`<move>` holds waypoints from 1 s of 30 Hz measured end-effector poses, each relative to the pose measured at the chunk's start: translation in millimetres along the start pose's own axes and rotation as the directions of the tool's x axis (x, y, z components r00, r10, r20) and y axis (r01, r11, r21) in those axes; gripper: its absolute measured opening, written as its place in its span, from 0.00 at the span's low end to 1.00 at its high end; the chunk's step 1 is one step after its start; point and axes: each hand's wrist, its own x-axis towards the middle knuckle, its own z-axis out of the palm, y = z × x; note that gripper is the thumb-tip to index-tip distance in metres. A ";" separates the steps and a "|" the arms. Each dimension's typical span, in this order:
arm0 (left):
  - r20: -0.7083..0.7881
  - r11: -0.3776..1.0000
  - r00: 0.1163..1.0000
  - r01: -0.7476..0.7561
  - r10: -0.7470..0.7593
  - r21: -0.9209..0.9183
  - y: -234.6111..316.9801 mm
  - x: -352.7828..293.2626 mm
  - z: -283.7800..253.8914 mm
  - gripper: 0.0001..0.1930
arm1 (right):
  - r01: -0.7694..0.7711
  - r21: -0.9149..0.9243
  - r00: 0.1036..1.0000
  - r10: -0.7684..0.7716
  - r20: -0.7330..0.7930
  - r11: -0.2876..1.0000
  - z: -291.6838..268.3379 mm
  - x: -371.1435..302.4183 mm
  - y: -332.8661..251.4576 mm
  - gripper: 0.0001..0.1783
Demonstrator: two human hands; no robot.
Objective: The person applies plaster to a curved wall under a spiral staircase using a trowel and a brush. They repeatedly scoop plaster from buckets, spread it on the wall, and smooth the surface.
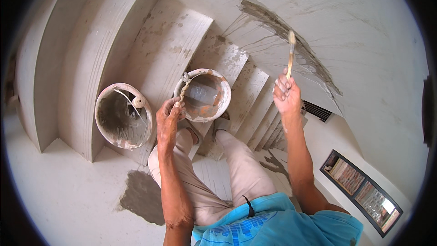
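Your left hand (167,119) grips the bucket (203,94) rope handle (184,87); your right hand (286,95) clasps a brush (290,53), bristles seemingly touching the wet wall (364,41) above your fist.

There was a second mortar-caked bucket (123,116) on the steps (159,50), plus a wet patch (143,196) on the landing.

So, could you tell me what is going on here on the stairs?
A person stands on plastered stairs, facing a curved wall. The right hand holds a brush up to the wall, beside a dark wet streak. The left hand grips the rope handle of a small bucket holding a little liquid. A second, grey-caked bucket sits on a step to the left.
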 end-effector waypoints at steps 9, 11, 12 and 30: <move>0.030 0.998 0.999 0.019 -0.021 0.055 0.7 2.9 9.5 0.24 | -0.151 -0.270 0.987 0.131 -0.091 0.951 15.9 36.2 10.3 0.14; 0.033 0.998 0.999 0.015 -0.017 0.056 1.7 2.1 11.3 0.24 | -0.106 -0.214 0.988 0.079 -0.133 0.971 15.5 34.6 -5.7 0.13; 0.029 0.998 0.999 0.014 -0.016 0.054 0.9 1.9 11.1 0.24 | -0.075 -0.192 0.987 0.045 -0.155 0.978 6.9 28.1 -13.9 0.13; 0.055 0.997 0.998 0.024 -0.028 0.070 -1.3 2.2 15.8 0.25 | -0.140 0.065 0.978 0.149 -0.149 0.988 -1.8 55.7 -14.0 0.15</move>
